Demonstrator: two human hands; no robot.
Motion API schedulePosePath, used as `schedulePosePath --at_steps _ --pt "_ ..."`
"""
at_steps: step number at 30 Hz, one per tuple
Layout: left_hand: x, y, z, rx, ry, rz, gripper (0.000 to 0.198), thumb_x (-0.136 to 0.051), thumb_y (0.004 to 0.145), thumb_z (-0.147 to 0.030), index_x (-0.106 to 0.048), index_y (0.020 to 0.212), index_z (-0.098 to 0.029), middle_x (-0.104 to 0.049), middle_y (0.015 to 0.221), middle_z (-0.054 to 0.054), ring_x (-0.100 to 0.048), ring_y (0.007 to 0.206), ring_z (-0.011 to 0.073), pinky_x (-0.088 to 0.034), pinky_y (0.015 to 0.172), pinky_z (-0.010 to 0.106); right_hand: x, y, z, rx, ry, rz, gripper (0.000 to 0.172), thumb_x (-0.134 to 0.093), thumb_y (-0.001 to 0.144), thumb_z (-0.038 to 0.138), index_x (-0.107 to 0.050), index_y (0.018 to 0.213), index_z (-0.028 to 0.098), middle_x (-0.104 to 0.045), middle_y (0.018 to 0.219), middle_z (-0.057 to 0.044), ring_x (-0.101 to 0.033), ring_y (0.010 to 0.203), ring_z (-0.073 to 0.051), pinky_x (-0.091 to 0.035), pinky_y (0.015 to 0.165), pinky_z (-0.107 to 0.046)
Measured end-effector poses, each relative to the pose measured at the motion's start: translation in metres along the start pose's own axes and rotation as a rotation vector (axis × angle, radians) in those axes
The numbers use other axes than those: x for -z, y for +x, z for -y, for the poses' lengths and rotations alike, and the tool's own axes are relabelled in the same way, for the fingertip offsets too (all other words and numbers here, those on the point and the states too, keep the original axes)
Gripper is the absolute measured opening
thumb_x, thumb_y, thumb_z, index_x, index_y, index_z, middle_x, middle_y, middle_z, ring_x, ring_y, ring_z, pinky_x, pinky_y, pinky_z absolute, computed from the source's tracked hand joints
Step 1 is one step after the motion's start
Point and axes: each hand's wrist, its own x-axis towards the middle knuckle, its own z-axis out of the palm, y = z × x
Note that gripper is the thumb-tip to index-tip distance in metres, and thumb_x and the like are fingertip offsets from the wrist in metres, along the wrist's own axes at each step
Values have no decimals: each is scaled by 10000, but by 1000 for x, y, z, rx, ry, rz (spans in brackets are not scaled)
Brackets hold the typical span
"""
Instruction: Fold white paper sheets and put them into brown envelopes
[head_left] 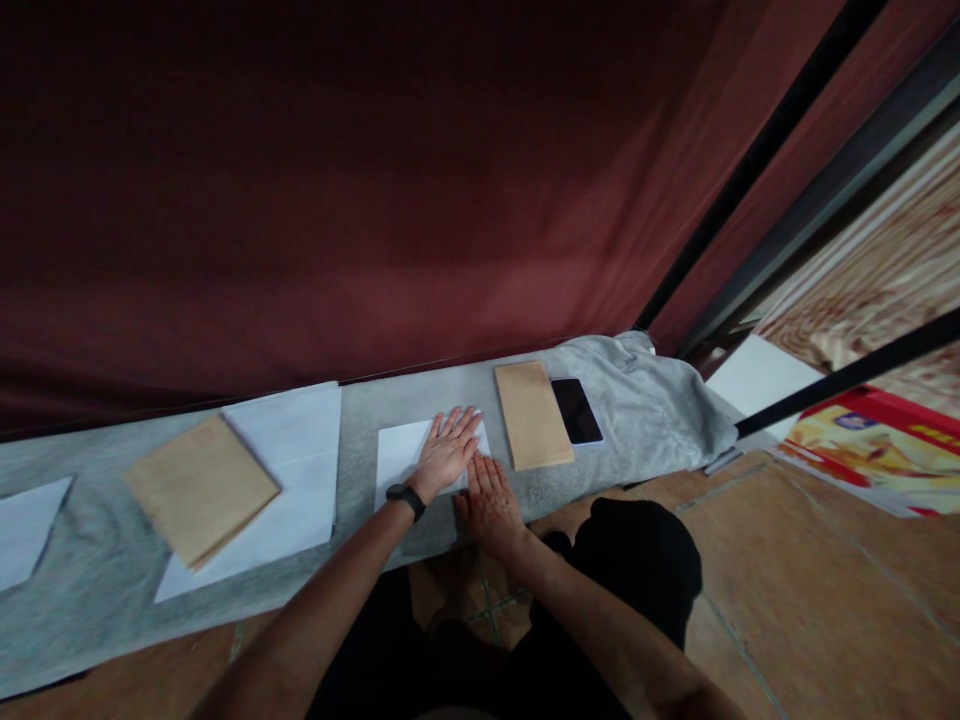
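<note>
A white sheet of paper (397, 455), apparently folded, lies on the grey cloth in front of me. My left hand (448, 450), with a dark band at the wrist, rests flat across the sheet with its fingers stretched out. Beside it, my right hand (493, 500) lies at the sheet's right edge, fingers extended and nearly touching the left hand. The hands cover part of the paper. Just right of them is a stack of brown paper envelopes (534, 415), and touching its far side a dark-screened phone (577, 411).
The grey cloth (360, 400) covers a long narrow table. Leftward lie large white sheets (304, 430), a stack of brown envelopes (202, 490) on top, and another white sheet (28, 530). A dark red curtain (337, 200) hangs behind. Black poles (757, 160) and a red-yellow box (877, 445) are at right.
</note>
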Motion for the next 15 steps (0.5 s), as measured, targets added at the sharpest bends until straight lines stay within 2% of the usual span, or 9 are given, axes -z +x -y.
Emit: schedulePosePath --at_steps 5,15 --pt "-2 -7 9 35 11 -11 578 -272 1033 -434 -371 1556 -208 -368 1619 59 -279 1524 238 -214 1256 474 -2 -5 -3 36 -26 -64 593 -436 1038 384 -410 1478 -13 -458 1528 -235 -369 1462 -323 -322 1194 -478" --pt "6 -47 50 214 79 -33 643 -233 1024 -451 -345 1557 -109 -359 1618 124 -276 1525 265 -234 1246 475 -4 -4 -5 38 -37 -58 621 -445 1032 398 -402 1494 -15 -433 1542 -245 -373 1462 -310 -313 1202 -471"
